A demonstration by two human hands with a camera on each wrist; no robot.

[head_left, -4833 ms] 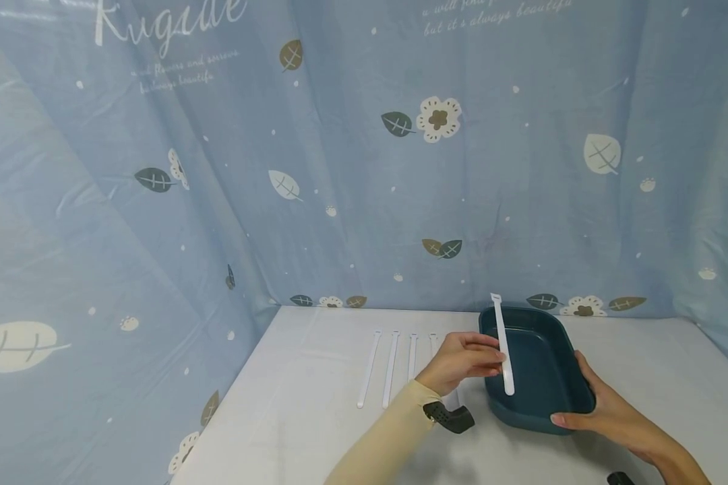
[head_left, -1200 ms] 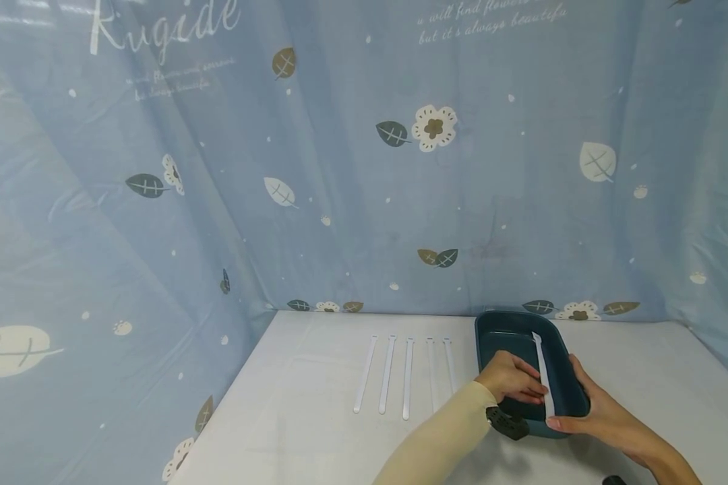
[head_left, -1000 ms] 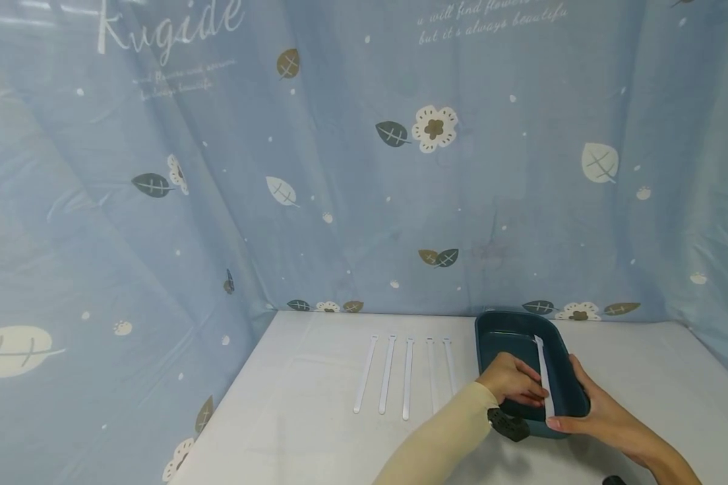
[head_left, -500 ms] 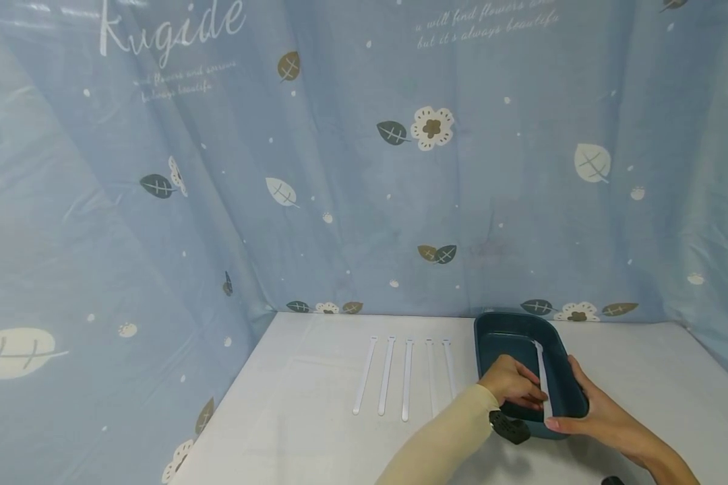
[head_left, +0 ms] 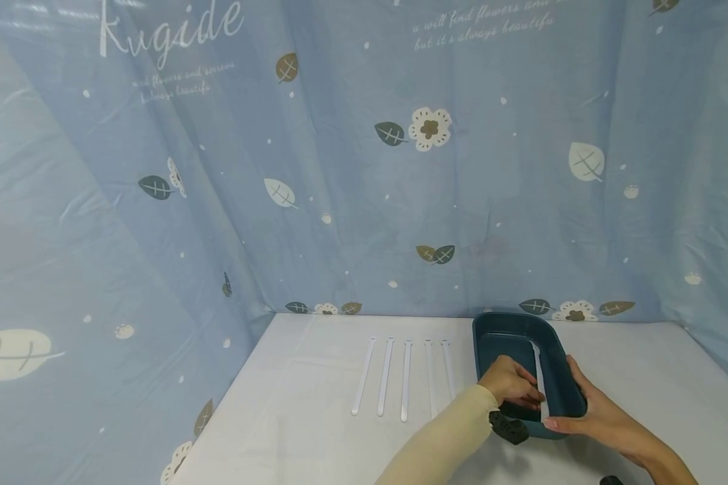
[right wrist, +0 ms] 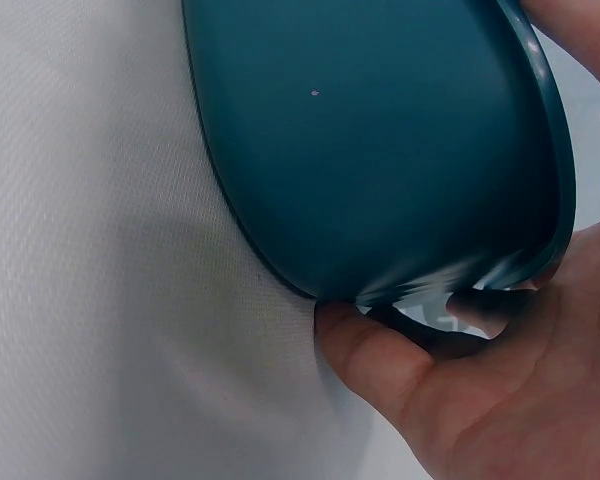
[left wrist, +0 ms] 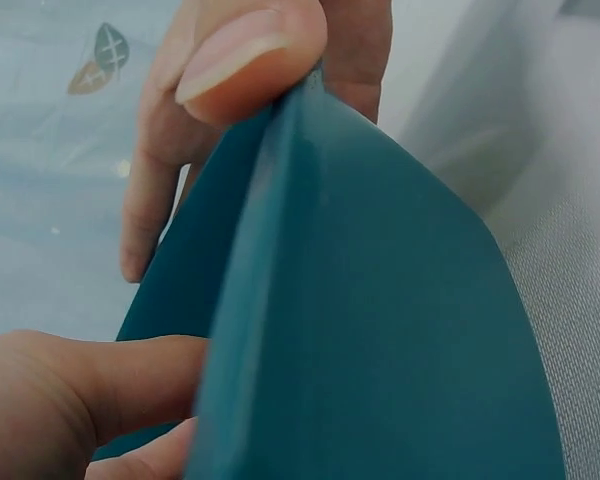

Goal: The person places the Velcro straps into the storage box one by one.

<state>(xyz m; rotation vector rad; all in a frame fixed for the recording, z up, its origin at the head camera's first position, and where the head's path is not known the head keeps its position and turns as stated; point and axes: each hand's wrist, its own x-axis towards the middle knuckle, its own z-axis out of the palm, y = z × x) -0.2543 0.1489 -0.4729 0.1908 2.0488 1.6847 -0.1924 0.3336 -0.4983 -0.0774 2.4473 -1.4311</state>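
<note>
A dark teal rectangular tray [head_left: 509,341] stands at the right of the white table. My left hand [head_left: 511,382] reaches inside it and pinches a white strap-style cable tie [head_left: 539,374], which runs lengthwise near the tray's right wall. In the left wrist view the left thumb and fingers [left wrist: 80,400] are inside the tray's wall, and the strap is hidden. My right hand [head_left: 591,412] grips the tray's near right corner, its thumb over the rim beside the strap's lower end. The right wrist view shows the right hand [right wrist: 500,390] against the tray's outside [right wrist: 380,150].
Several matching white straps [head_left: 385,377] lie in a spaced row on the table [head_left: 303,417] left of the tray; the left forearm partly covers the nearer ends of the rightmost ones. A patterned blue curtain [head_left: 352,168] hangs behind and at the left side.
The left hand has carried the strap from above the tray's left side rightward and down into it. Over the last second its far end has sunk slightly. The right hand keeps its grip.
</note>
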